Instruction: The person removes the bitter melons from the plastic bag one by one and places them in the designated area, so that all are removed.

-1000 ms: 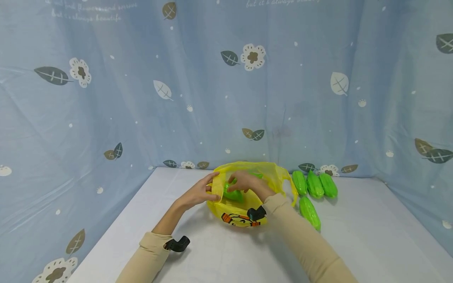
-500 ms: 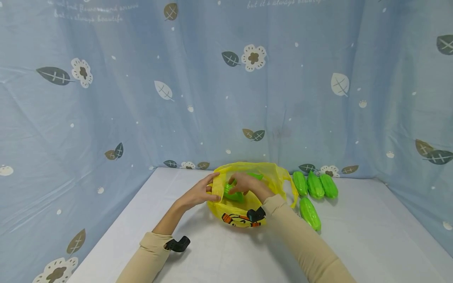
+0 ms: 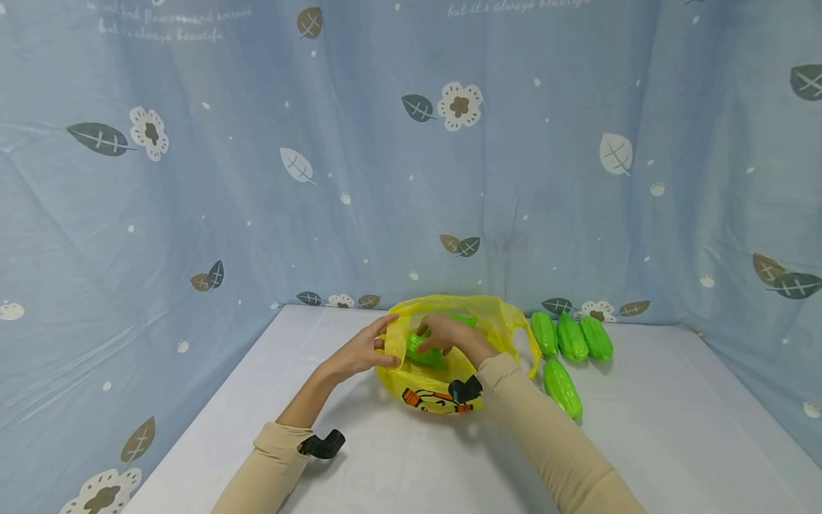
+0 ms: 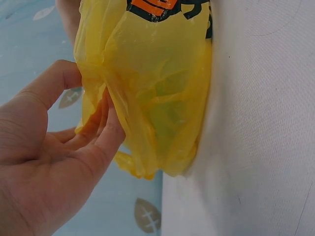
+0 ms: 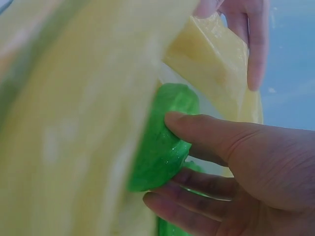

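A yellow plastic bag (image 3: 443, 385) with a printed orange and black pattern stands open in the middle of the table. My left hand (image 3: 359, 350) holds its left rim, thumb on one side of the film and fingers on the other, as the left wrist view shows. Inside the bag is my right hand (image 3: 446, 332). It grips a shiny green gourd-like vegetable (image 5: 165, 140), thumb on top and fingers beneath in the right wrist view. More green shows under those fingers, partly hidden by the hand and bag.
Right of the bag, several similar green vegetables (image 3: 571, 339) lie side by side near the back edge, with another green vegetable (image 3: 562, 389) in front of them. A blue patterned curtain (image 3: 411, 178) hangs behind the white table (image 3: 674, 428).
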Tool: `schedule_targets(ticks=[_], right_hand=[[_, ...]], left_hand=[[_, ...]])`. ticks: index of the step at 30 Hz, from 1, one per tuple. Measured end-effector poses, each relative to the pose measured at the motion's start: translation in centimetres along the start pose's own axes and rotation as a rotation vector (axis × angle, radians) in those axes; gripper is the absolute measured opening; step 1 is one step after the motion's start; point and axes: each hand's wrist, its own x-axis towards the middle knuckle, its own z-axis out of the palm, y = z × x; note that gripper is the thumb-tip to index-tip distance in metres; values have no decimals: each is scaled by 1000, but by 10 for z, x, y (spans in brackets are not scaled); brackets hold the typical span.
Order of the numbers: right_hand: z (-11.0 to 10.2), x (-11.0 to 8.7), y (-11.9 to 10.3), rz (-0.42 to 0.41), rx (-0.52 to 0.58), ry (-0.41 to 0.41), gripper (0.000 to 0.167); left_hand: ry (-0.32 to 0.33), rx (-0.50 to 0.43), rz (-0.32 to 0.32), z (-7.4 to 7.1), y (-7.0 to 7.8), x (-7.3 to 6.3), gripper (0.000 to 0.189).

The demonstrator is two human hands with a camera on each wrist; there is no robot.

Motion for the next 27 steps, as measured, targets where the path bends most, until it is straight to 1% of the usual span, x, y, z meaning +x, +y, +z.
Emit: schedule_targets(ticks=[9, 13, 17, 22, 27], right_hand=[[0, 0, 4, -4, -1, -1, 50], [-2, -1, 5, -11, 20, -5, 49], [-5, -4, 5, -22, 40, -20, 49], [-11, -10, 8, -22, 29, -16, 50], [-18, -17, 11, -19, 45, -14, 49]], left_hand=[[-4, -12, 5, 0, -1, 0, 97], [-8, -17, 7, 0, -1, 0, 97], [-13, -22, 8, 0, -1, 0, 97], [-9, -13, 3, 1, -1, 0, 96], [-5, 1, 3, 1, 0, 0, 96]])
